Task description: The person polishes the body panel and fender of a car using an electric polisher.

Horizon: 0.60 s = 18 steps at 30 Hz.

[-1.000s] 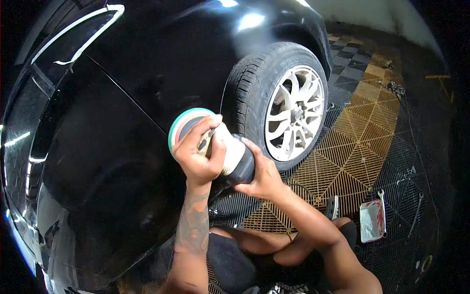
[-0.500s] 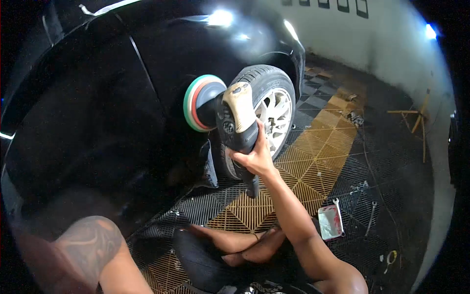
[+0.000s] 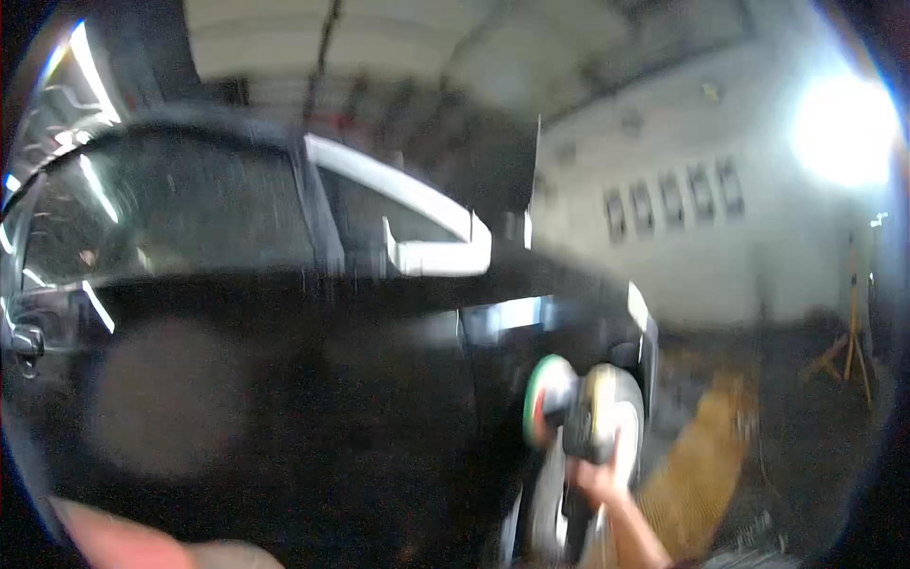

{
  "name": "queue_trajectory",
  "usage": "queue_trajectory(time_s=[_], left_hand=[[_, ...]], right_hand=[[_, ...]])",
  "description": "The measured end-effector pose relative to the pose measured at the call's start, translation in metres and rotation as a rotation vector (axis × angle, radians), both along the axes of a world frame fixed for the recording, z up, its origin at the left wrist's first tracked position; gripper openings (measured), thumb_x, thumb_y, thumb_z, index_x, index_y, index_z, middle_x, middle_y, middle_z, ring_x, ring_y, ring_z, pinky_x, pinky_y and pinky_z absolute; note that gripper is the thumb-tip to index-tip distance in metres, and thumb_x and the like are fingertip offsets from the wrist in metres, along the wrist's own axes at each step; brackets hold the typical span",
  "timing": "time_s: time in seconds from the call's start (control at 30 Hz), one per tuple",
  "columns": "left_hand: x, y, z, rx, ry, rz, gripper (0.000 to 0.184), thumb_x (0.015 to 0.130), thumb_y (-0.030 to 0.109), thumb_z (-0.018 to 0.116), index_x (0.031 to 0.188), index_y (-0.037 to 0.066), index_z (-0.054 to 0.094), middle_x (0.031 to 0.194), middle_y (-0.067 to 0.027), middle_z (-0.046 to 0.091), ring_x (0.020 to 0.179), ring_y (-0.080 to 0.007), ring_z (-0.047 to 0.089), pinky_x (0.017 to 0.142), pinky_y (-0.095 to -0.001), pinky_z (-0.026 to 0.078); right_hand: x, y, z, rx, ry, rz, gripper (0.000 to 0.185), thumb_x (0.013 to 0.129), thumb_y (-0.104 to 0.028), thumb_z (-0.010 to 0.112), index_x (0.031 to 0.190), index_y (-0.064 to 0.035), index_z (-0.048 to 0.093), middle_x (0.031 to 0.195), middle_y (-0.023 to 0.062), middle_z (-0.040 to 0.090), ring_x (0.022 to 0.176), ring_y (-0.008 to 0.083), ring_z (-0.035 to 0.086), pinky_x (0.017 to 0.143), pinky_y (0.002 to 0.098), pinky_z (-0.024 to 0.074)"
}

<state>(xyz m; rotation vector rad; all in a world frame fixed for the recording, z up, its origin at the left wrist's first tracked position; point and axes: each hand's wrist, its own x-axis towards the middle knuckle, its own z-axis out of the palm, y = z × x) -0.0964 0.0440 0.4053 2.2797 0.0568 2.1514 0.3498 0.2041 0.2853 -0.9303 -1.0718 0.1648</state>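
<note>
My right hand [image 3: 597,482] is wrapped around the handle of a car polisher [image 3: 586,431], blurred by motion. The round pad [image 3: 544,403], with its green rim, faces the lower side of the black car [image 3: 332,408], just ahead of the front wheel [image 3: 627,427]. Whether the pad touches the paint cannot be made out. At the lower left a blurred bare limb [image 3: 133,550] enters the view, but my left hand is not seen.
The car's side window [image 3: 180,209], a pale mirror [image 3: 441,256] and a door handle [image 3: 28,343] show on the left. A bright lamp [image 3: 846,128] shines at the upper right, above a yellow tripod [image 3: 850,351]. Grating tiles [image 3: 701,465] cover the floor.
The view has swung up and left, so the windows, mirror and lamp now show. Polisher and right hand appear lower and further right in the picture, still gripped. My legs have left the view.
</note>
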Motion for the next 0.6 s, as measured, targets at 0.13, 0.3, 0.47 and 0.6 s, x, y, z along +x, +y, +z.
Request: queue_trajectory(time_s=[0.13, 0.3, 0.47, 0.6], left_hand=[[-0.002, 0.014, -0.008, 0.036, -0.055, 0.034, 0.042, 0.080, 0.009, 0.069, 0.117, -0.006, 0.057, 0.108, -0.0199, 0.067, 0.103, -0.0313, 0.066, 0.095, -0.0413, 0.051], [-0.002, 0.014, -0.015, 0.048, -0.048, 0.043, 0.037, 0.079, 0.008, 0.069, 0.113, -0.006, 0.060, 0.104, -0.0187, 0.069, 0.100, -0.0295, 0.068, 0.094, -0.0402, 0.052], [0.025, 0.013, -0.024, 0.001, -0.053, 0.000, 0.032, 0.079, 0.008, 0.069, 0.108, -0.006, 0.064, 0.099, -0.0176, 0.071, 0.096, -0.0278, 0.069, 0.093, -0.0391, 0.052], [0.069, 0.025, -0.058, -0.176, 0.046, -0.091, 0.029, 0.079, 0.008, 0.070, 0.104, -0.005, 0.066, 0.096, -0.0167, 0.072, 0.094, -0.0264, 0.071, 0.092, -0.0382, 0.052]], right_hand=[[-0.011, -0.074, -0.040, -0.070, -0.068, -0.196, 0.110, 0.062, -0.022, 0.088, 0.149, -0.0026, 0.025, 0.134, 0.0201, 0.048, 0.128, 0.0308, 0.046, 0.106, 0.0451, 0.0400], [-0.046, -0.113, -0.012, -0.127, -0.052, -0.196, 0.105, 0.062, -0.006, 0.087, 0.147, -0.0027, 0.026, 0.131, 0.0150, 0.048, 0.120, 0.0253, 0.050, 0.099, 0.0391, 0.0463], [-0.034, -0.095, -0.034, -0.164, -0.092, -0.295, 0.118, 0.059, -0.037, 0.088, 0.150, -0.0001, 0.024, 0.141, 0.0230, 0.043, 0.133, 0.0343, 0.041, 0.110, 0.0446, 0.0351], [-0.058, -0.110, -0.026, -0.200, -0.052, -0.249, 0.120, 0.058, -0.039, 0.089, 0.149, 0.0022, 0.024, 0.140, 0.0247, 0.045, 0.133, 0.0369, 0.042, 0.112, 0.0457, 0.0341]])
